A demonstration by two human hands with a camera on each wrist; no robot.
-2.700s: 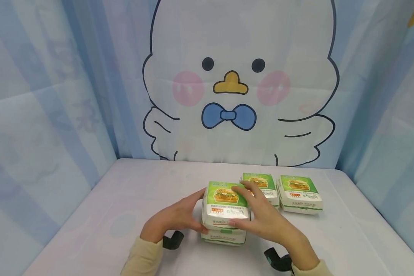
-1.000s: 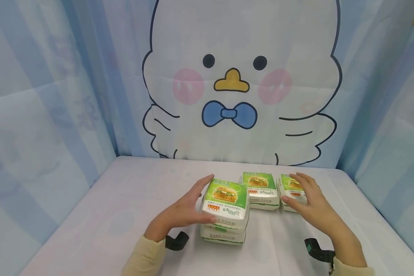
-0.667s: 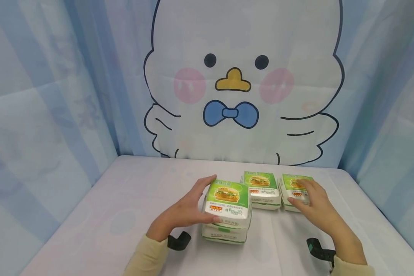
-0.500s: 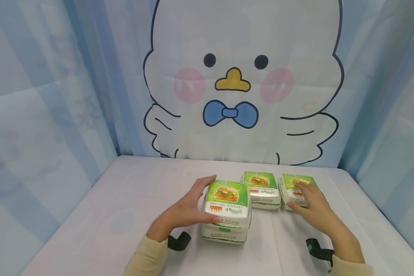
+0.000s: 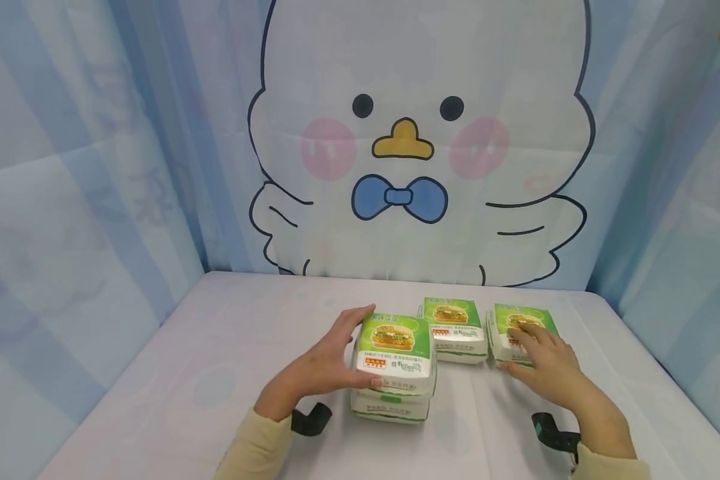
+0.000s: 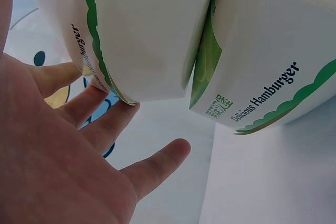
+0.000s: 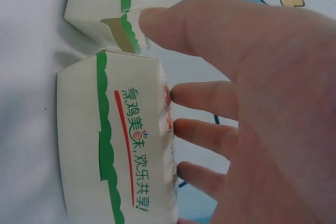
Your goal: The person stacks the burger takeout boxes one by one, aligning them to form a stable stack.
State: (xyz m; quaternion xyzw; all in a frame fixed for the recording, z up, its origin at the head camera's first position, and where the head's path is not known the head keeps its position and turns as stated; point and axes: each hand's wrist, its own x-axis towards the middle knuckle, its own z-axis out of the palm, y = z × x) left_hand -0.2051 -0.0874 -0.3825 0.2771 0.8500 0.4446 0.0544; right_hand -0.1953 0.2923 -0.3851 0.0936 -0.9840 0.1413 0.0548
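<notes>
My left hand (image 5: 321,363) holds the upper of two stacked hamburger boxes, fingers along its left side and thumb at the front. This upper box (image 5: 396,350) has a green and white lid with a burger picture, and sits over a matching lower box (image 5: 390,410). In the left wrist view the fingertips (image 6: 128,108) reach the upper box's green-trimmed edge. My right hand (image 5: 549,367) lies over the rightmost hamburger box (image 5: 519,317), fingertips touching its lid. The right wrist view shows that box's printed side (image 7: 131,140) and the thumb (image 7: 163,27) extended by its corner.
Another matching hamburger box (image 5: 453,327) stands behind the stack, close to the left of the rightmost box. All are on a pale table (image 5: 264,300). A curtain (image 5: 312,253) with a cartoon bird hangs at the back, and blue drapes (image 5: 90,200) flank the table.
My right hand has left the stack and moved right to the rightmost box, which has shifted slightly to the right. My left hand stays at the upper box, its thumb now higher.
</notes>
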